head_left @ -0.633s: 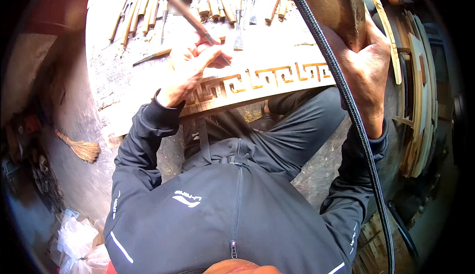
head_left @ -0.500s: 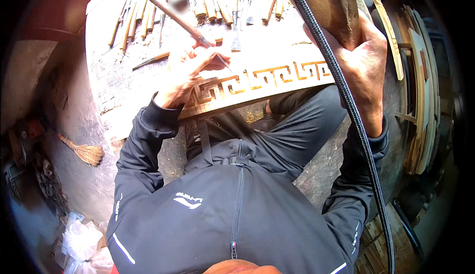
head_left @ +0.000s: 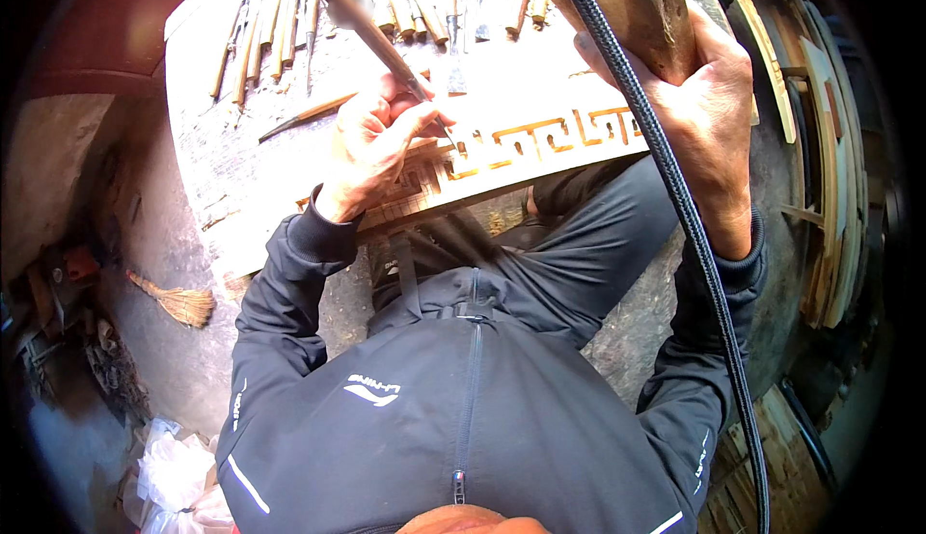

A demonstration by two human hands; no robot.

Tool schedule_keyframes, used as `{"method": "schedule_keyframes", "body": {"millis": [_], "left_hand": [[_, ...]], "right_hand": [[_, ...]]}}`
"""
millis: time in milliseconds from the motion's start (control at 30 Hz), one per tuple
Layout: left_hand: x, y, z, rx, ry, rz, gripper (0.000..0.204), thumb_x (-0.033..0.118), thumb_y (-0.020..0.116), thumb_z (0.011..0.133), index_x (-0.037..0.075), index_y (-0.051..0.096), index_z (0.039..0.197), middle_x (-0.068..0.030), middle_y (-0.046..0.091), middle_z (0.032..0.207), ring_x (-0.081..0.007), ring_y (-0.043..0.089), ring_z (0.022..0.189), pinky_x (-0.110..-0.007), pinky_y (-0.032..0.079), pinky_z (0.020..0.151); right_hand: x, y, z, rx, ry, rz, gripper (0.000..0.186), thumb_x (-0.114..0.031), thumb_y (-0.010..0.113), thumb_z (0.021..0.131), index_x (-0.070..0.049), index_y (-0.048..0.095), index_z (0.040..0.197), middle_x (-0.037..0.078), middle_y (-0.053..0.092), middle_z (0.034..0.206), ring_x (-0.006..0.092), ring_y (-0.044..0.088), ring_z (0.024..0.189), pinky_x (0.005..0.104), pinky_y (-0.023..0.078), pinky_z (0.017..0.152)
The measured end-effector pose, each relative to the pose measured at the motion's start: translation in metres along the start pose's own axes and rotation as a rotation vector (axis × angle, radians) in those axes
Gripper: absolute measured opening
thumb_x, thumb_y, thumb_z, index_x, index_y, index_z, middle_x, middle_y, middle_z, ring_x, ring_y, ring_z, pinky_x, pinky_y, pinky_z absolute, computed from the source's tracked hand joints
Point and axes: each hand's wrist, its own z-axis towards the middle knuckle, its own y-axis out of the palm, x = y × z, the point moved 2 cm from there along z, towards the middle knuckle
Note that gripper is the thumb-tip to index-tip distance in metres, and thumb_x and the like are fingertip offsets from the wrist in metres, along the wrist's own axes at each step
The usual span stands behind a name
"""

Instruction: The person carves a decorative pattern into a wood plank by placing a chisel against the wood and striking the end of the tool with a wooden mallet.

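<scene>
My left hand (head_left: pixel 368 146) is closed around the wooden handle of a slim carving chisel (head_left: pixel 362 25), which slants down to the right. Its tip meets, or nearly meets, the fretwork of a long wooden board (head_left: pixel 540 162) cut with an angular key pattern. The board lies along the near side of the worktable, and my left hand covers part of its left stretch. At the upper right my right hand (head_left: pixel 712 114) grips a thick wooden mallet (head_left: pixel 632 1), held apart from the chisel. A black braided cable partly hides the mallet and that hand.
Several chisels (head_left: pixel 253 44) lie along the far side of the pale worktable (head_left: pixel 207 138); another chisel (head_left: pixel 307 117) rests left of my hand. The braided cable (head_left: pixel 690 216) crosses on the right. Wooden planks (head_left: pixel 825 158) stand at right. A straw broom (head_left: pixel 181 304) lies at left.
The chisel stands steeper, its handle end higher in view. My right hand and the mallet have shifted slightly up and left. The whole view has also shifted a little.
</scene>
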Motion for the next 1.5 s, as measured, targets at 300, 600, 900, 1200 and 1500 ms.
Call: {"method": "schedule_keyframes", "body": {"millis": [300,600,900,1200,1500], "left_hand": [[-0.001,-0.012,0.003,0.132,-0.046,-0.072,0.027,0.012,0.078,0.110,-0.007,0.067,0.125,-0.0150,0.084,0.101,-0.0210,0.084,0.085,-0.035,0.073,0.081],[-0.003,-0.014,0.004,0.092,-0.074,-0.044,0.029,0.011,0.077,0.110,-0.008,0.066,0.130,-0.0148,0.083,0.102,-0.0203,0.084,0.086,-0.035,0.073,0.082],[-0.010,0.008,-0.008,-0.020,0.166,0.155,0.033,0.003,0.067,0.114,0.000,0.063,0.147,-0.0106,0.081,0.118,-0.0193,0.082,0.110,-0.034,0.071,0.093],[-0.011,0.009,-0.005,-0.051,0.208,0.286,0.027,0.004,0.069,0.113,0.000,0.066,0.140,-0.0101,0.083,0.118,-0.0174,0.084,0.108,-0.032,0.071,0.091],[-0.020,0.005,-0.010,-0.085,0.256,0.266,0.049,-0.001,0.069,0.111,0.004,0.059,0.159,-0.0111,0.081,0.131,-0.0211,0.082,0.117,-0.034,0.070,0.099]], "right_hand": [[0.004,-0.001,0.001,-0.010,0.038,-0.067,0.055,-0.035,0.094,0.095,0.004,0.074,0.129,0.018,0.085,0.104,0.0246,0.086,0.091,0.0346,0.072,0.084],[0.007,0.002,0.001,-0.011,0.045,-0.027,0.052,-0.032,0.092,0.098,0.005,0.074,0.129,0.019,0.085,0.104,0.0251,0.087,0.092,0.0352,0.072,0.084],[0.001,0.005,0.006,-0.016,-0.028,-0.030,0.054,-0.033,0.091,0.098,0.006,0.072,0.131,0.020,0.085,0.103,0.0266,0.087,0.091,0.0359,0.073,0.083],[0.001,0.002,0.009,-0.036,-0.044,-0.044,0.052,-0.032,0.089,0.099,0.006,0.072,0.131,0.022,0.084,0.102,0.0287,0.087,0.088,0.0379,0.074,0.080],[0.005,-0.002,0.018,-0.051,-0.111,-0.092,0.048,-0.031,0.085,0.102,0.006,0.073,0.130,0.020,0.084,0.102,0.0278,0.087,0.088,0.0389,0.073,0.080]]}}
